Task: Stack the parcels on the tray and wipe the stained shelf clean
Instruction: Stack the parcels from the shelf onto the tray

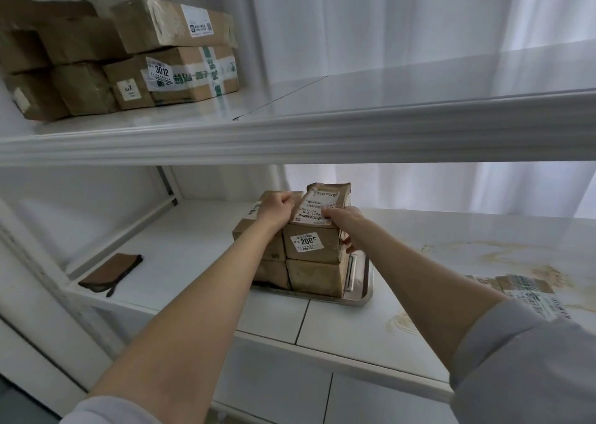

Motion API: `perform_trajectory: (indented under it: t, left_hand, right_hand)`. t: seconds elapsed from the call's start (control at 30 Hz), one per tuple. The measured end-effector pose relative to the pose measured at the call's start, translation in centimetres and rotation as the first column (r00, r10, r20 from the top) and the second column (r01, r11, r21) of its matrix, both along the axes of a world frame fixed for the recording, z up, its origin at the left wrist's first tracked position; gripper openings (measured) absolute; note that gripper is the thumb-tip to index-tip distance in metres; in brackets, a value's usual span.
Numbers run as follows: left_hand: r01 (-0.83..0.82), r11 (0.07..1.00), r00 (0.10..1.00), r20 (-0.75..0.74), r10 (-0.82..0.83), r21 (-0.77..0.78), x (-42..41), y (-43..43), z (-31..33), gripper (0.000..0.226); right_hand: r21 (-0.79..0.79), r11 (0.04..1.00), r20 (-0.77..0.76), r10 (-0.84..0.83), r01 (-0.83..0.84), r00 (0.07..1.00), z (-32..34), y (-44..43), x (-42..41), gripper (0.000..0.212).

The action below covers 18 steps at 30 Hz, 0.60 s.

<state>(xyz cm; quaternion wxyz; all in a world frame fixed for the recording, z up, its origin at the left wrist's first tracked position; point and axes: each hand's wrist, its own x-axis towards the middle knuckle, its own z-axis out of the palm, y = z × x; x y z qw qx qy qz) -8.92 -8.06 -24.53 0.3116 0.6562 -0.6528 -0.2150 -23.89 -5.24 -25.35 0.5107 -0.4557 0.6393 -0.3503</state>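
Brown cardboard parcels (314,277) stand stacked in layers on the steel tray (361,294), which sits on the lower shelf (180,249); the left hand (277,209) and right hand (345,222) both clasp the top parcel (322,203), fingers (350,244) curled round its sides, apparently seating it on the pile; stacking looks nearly done, though one flat labelled parcel (522,286) lies on the shelf to the right, partly hidden by the right arm (403,262); wiping seems not begun: tan stains (516,259) spread across the shelf's right half, and the folded brown cloth (109,272) lies untouched at the left; more boxes (174,56) fill the upper shelf (290,133).
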Motion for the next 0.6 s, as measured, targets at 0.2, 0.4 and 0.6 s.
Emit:
perform_trajectory:
  t: [0.2, 0.4, 0.6]
  left_hand:
    - [-0.287, 0.955, 0.953, 0.124, 0.276, 0.082, 5.1, -2.2, -1.6, 0.042]
    - [-0.291, 0.939, 0.957, 0.064, 0.284, 0.181, 6.3, -3.2, -2.7, 0.041]
    - [-0.227, 0.959, 0.974, 0.047, 0.223, 0.167, 6.1, -3.6, -2.4, 0.037]
  right_hand:
    - [0.032, 0.999, -0.012, 0.004, -0.003, 1.0, 0.1, 0.1, 0.4, 0.049]
    - [0.049, 0.998, 0.015, -0.042, 0.041, 0.999, 0.2, 0.0, 1.1, 0.028]
    - [0.035, 0.996, 0.001, -0.088, 0.088, 0.996, -0.3, -0.3, 1.5, 0.034]
